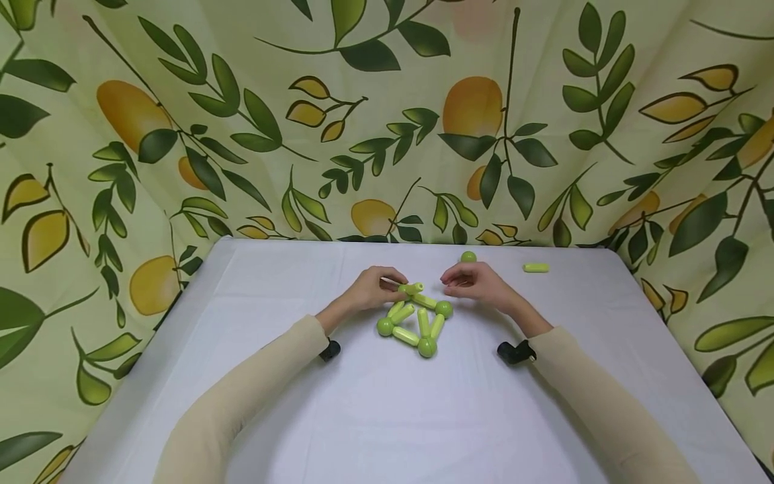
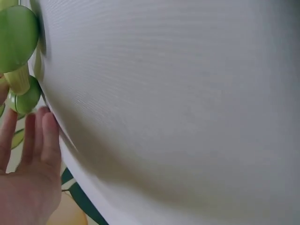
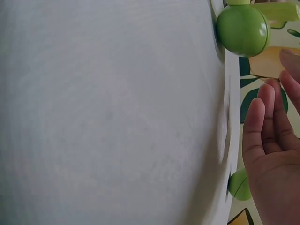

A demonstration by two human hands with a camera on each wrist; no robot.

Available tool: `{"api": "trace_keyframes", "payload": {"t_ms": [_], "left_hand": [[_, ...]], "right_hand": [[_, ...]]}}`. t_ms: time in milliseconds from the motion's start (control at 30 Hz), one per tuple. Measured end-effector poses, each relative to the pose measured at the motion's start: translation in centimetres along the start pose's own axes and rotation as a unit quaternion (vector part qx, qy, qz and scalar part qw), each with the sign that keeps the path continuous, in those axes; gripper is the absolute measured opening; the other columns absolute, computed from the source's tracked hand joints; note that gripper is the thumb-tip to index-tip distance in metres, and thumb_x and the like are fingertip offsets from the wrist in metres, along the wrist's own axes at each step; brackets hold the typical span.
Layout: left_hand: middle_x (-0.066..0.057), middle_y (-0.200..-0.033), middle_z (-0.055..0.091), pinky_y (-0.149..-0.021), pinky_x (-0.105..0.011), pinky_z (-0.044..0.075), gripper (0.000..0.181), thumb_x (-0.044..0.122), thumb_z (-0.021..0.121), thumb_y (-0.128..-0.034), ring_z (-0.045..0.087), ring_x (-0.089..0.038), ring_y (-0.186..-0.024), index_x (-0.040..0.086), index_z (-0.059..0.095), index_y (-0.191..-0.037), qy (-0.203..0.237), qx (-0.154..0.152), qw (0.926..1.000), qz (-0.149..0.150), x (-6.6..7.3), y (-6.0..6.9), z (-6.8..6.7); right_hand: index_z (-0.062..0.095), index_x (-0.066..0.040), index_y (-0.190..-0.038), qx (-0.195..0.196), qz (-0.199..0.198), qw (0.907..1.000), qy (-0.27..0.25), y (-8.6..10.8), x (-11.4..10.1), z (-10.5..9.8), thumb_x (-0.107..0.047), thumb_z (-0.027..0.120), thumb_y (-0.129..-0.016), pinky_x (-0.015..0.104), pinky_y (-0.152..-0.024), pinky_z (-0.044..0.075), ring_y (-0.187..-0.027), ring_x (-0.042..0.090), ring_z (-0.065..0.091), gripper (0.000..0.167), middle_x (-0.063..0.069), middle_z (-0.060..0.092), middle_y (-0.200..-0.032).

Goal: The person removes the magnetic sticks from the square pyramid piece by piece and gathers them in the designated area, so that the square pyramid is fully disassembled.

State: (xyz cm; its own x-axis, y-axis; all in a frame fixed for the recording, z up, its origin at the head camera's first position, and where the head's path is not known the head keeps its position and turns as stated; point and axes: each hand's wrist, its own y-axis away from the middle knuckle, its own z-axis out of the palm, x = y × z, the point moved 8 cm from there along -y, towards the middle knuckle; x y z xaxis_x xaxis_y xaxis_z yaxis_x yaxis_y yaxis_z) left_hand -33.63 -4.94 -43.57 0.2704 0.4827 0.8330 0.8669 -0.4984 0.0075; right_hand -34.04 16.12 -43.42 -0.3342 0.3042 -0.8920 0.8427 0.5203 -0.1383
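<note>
On the white table lies a frame of light green sticks [image 1: 406, 335] joined by round green balls [image 1: 426, 347], with further sticks [image 1: 404, 314] pointing up from its corners. My left hand [image 1: 377, 288] pinches the far left corner ball [image 2: 26, 96], from which a short stick [image 1: 416, 288] sticks out; its fingers partly hide this ball. To the right of the frame hovers my right hand [image 1: 478, 282], its fingers loosely bent with nothing seen between them. In the right wrist view those fingers stay apart from the nearest corner ball [image 3: 241, 30].
A loose green ball [image 1: 468, 257] sits behind my right hand, near the table's far edge. Farther right lies a single light green stick [image 1: 535, 267]. Behind the white table [image 1: 387, 417] hangs a curtain [image 1: 411, 195] printed with fruit and leaves.
</note>
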Motion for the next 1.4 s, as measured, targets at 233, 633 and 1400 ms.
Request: {"api": "trace_keyframes", "payload": {"t_ms": [233, 633, 1400], "left_hand": [[-0.012, -0.115, 0.066, -0.086, -0.029, 0.055, 0.032, 0.007, 0.08, -0.0892, 0.069, -0.021, -0.098, 0.002, 0.068, -0.118, 0.014, -0.028, 0.9995, -0.01, -0.4, 2.0, -0.4], [-0.008, -0.115, 0.067, -0.086, -0.029, 0.055, 0.036, 0.007, 0.083, -0.0863, 0.068, -0.02, -0.096, 0.001, 0.068, -0.119, 0.032, -0.091, 0.995, 0.027, 0.1, 4.9, 0.2], [-0.008, -0.113, 0.066, -0.085, -0.029, 0.055, 0.035, 0.005, 0.082, -0.0867, 0.067, -0.019, -0.097, 0.001, 0.068, -0.118, 0.031, -0.097, 0.9945, 0.025, -0.3, 4.8, 0.3]], "right_hand": [[0.068, 0.009, -0.114, -0.031, -0.013, 0.9992, -0.02, -0.8, -0.2, 1.4, 0.002, 0.078, -0.088, 0.028, -0.083, 0.055, -0.096, 0.029, 0.066, 0.029, 0.021, 0.069, -0.109], [0.072, -0.001, -0.115, -0.074, -0.048, 0.9961, -0.012, -3.1, -1.6, 4.1, -0.001, 0.081, -0.086, 0.031, -0.081, 0.055, -0.093, 0.025, 0.064, 0.03, 0.008, 0.071, -0.107], [0.073, 0.002, -0.108, -0.096, -0.043, 0.9943, -0.013, -4.4, -1.3, 5.7, 0.007, 0.077, -0.088, 0.029, -0.075, 0.052, -0.088, 0.023, 0.058, 0.021, 0.012, 0.07, -0.106]]}}
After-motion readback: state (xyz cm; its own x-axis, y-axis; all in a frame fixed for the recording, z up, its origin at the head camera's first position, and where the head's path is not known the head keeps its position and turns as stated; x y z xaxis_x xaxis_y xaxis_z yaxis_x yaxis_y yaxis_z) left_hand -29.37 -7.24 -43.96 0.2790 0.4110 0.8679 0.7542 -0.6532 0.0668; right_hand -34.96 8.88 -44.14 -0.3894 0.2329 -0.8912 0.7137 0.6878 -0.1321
